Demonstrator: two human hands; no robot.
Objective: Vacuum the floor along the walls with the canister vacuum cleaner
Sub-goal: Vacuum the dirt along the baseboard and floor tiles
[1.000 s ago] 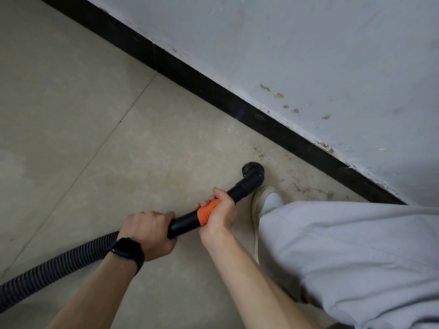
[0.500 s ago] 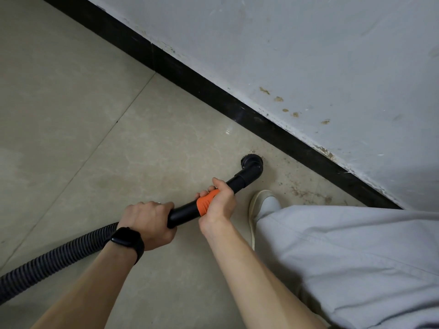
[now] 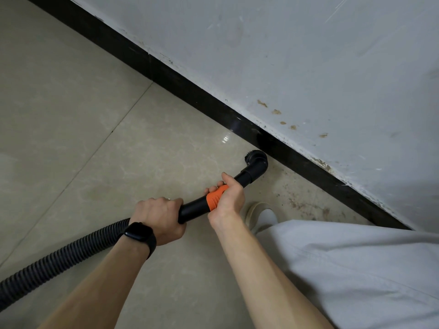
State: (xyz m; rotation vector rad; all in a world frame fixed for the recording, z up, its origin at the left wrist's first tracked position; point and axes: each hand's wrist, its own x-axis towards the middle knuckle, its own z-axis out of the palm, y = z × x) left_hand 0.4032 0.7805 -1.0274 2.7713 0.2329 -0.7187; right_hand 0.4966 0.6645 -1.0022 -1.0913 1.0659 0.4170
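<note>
A black vacuum wand (image 3: 194, 208) with an orange grip band (image 3: 215, 197) ends in a bent round brush nozzle (image 3: 256, 162). The nozzle rests on the beige tile floor (image 3: 154, 162) right beside the black baseboard (image 3: 190, 89). My right hand (image 3: 226, 198) is wrapped around the orange band. My left hand (image 3: 159, 219), with a black watch on its wrist, grips the wand where the ribbed black hose (image 3: 59, 260) joins it. The hose runs off the lower left edge. The canister itself is out of view.
A grey-white wall (image 3: 308, 55) with brown stains rises above the baseboard. Brown dirt specks (image 3: 299, 203) lie on the floor to the right of the nozzle. My shoe (image 3: 261, 216) and grey trouser leg (image 3: 356, 269) fill the lower right.
The nozzle has slid forward along the baseboard, away from my shoe and off the dirty patch. Both hands moved with the wand and kept their grip.
</note>
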